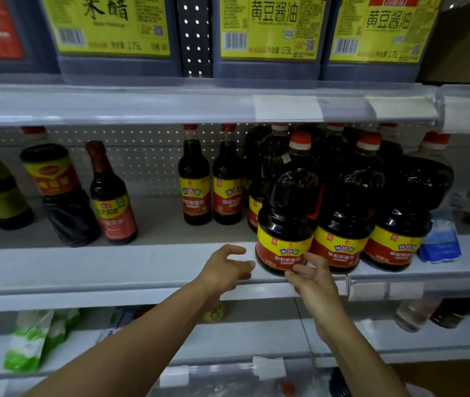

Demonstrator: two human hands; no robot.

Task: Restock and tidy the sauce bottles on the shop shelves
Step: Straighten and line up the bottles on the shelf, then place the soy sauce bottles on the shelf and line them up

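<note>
While both hands' fingers hang loosely spread (holding nothing), the right hand [311,277] brushes a glossy, round-shouldered jug [285,224].

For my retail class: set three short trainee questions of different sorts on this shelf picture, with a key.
1. True or false: the left hand grips the front jug.
2. How many large handled jugs stand in the front row of the middle shelf? A two, B three, C five.
3. Fill in: the caps of the front jugs are ____.

Key:
1. False; it hovers open beside the jug, while the right hand is at its label, fingers spread.
2. B.
3. Orange-red.
</note>
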